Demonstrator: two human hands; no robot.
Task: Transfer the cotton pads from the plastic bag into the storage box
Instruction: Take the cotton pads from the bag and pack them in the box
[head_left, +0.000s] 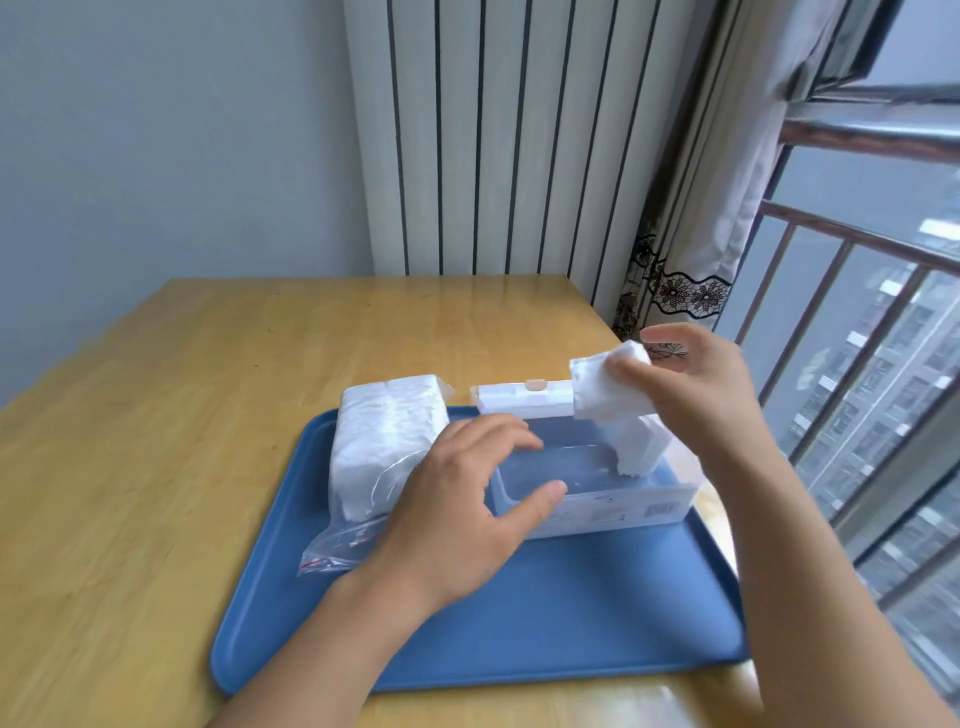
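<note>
White cotton pads (613, 387) are pinched in the right hand (696, 384) above the clear storage box (597, 499) on the blue tray (519, 623); the left hand (467, 509), fingers spread, steadies its rim. Best lower them flat beside the stack inside. The plastic bag (384, 447) lies alongside, mostly full.

Soft grey daylight is coming in from the window (883, 338) on the right, glancing pale glare off the table (156, 441). Shadows are staying faint (wide-angle bending at the edges), and focus is perhaps softening slightly throughout.
</note>
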